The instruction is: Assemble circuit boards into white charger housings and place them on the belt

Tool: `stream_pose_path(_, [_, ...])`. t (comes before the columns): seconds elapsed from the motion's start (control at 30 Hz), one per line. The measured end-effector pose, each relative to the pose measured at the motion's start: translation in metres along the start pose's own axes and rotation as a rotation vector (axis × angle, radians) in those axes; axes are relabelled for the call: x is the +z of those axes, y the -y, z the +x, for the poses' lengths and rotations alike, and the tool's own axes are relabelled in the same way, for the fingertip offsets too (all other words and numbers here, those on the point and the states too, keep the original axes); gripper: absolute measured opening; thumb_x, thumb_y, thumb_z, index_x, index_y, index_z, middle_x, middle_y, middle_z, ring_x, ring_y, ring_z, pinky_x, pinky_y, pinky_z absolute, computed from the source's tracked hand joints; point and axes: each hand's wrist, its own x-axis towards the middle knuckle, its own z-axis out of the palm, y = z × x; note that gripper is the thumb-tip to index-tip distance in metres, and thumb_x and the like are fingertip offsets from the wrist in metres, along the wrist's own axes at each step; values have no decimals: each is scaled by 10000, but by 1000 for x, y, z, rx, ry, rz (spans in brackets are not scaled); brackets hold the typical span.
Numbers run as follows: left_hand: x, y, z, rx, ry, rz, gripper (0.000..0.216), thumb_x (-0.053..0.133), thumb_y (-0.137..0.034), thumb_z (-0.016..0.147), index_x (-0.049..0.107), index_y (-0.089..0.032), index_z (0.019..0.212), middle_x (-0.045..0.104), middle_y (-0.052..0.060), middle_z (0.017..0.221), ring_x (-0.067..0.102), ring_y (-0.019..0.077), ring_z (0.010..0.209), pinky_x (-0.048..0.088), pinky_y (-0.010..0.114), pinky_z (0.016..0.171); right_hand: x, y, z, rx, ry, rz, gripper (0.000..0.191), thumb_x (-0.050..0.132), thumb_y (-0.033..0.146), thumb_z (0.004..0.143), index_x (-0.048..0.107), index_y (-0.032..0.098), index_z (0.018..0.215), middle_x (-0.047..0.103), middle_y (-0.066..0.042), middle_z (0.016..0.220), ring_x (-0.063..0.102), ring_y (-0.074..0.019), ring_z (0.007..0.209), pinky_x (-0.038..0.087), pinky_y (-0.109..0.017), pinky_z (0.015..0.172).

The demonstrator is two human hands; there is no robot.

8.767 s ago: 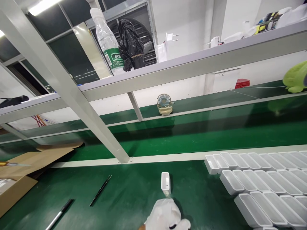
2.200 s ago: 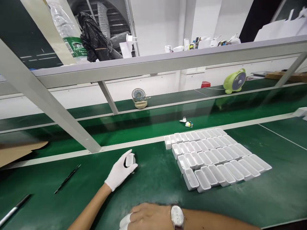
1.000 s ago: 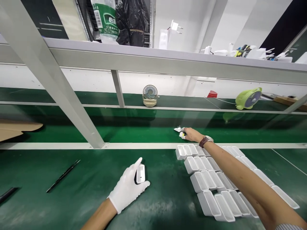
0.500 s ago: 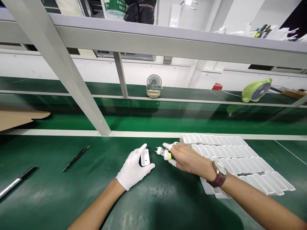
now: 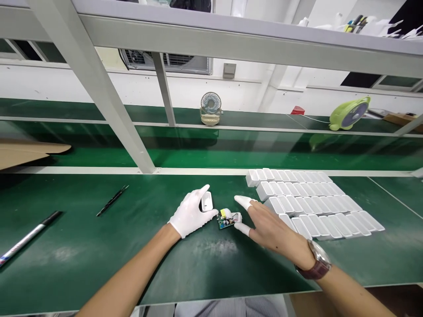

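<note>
Person's gloved left hand point(image 5: 191, 214) pinches a white case point(image 5: 207, 201) between thumb and finger. Right hand point(image 5: 274, 225) spread beside circuit board point(image 5: 226, 221); thumb contact unclear.

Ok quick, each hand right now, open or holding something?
Left hand: holding a white case between thumb and fingers.
Right hand: open beside the circuit board; can't tell if it's touching.

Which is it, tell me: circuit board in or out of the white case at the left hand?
Out: the circuit board shows beside the white case, near the right hand.
</note>
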Motion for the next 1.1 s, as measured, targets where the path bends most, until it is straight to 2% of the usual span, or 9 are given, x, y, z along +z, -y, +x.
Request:
stream_pose_path(0.2, [1,4,2,-28,45,7,792,744,-445,781,403,-257,1471,600,86,1321,549,305,1237,437,458,1068,16,-9,2,-94,128,51,668,602,241,901,314,108,1489,501,-213,1435,445,-336,1372,426,-544,1101])
stream_pose_path(0.33, [-2,5,4,-14,7,33,867,791,-462,723,418,-213,1465,557,131,1372,522,330,1272,428,473,1074,14,-4,2,-44,160,45,457,555,234,928,469,100,1356,568,-215,1360,567,-333,1231,492,-515,1008])
stream_pose_path(0.5, [-6,-12,0,255,-50,154,1010,851,-638,530,528,-203,1382,515,155,1436,401,402,1381,307,541,1148,22,1,-6,-11,76,-8,261,471,186,968,554,126,1209,668,-156,1059,630,-306,960,539,-483,826])
stream_pose_path(0.6, [2,-27,-4,349,35,184,932,815,-735,494,655,-211,1249,551,152,1414,377,447,1388,272,598,1143,30,4,-11,-48,24,-90,170,465,152,951,599,154,1055,635,-148,983,600,-322,939,529,-511,799])
stream_pose_path(0.7, [10,-35,-6,332,71,211,671,821,-663,570,750,-222,1071,566,136,1400,379,462,1381,261,636,1131,33,6,-15,-54,-4,-164,113,493,150,931,599,180,904,596,-144,939,580,-328,883,526,-532,746])
stream_pose_path(0.77, [11,-35,-5,313,73,211,596,838,-611,584,760,-235,1040,562,124,1405,384,459,1378,269,635,1125,31,6,-15,-40,-20,-139,102,578,218,912,601,173,1000,592,-158,1017,581,-349,942,535,-551,765])
stream_pose_path(0.9, [2,-24,-2,268,-26,161,833,859,-606,542,644,-242,1259,529,132,1434,385,432,1383,290,586,1137,33,0,-10,-69,-26,-21,525,659,292,887,457,172,1356,535,-184,1327,509,-378,1241,467,-606,1011])
stream_pose_path(1.0, [-6,-12,1,189,-135,126,980,874,-569,537,520,-219,1381,500,148,1444,381,406,1388,285,546,1155,43,-7,-4,-79,45,70,610,614,245,906,352,176,1453,535,-161,1372,436,-350,1361,420,-571,1099])
stream_pose_path(1.1, [-7,-1,3,67,-119,92,1069,887,-529,535,423,-227,1449,477,144,1452,380,384,1386,305,529,1147,52,-11,-1,-70,72,130,600,561,194,914,325,152,1464,564,-162,1338,441,-328,1369,419,-542,1114])
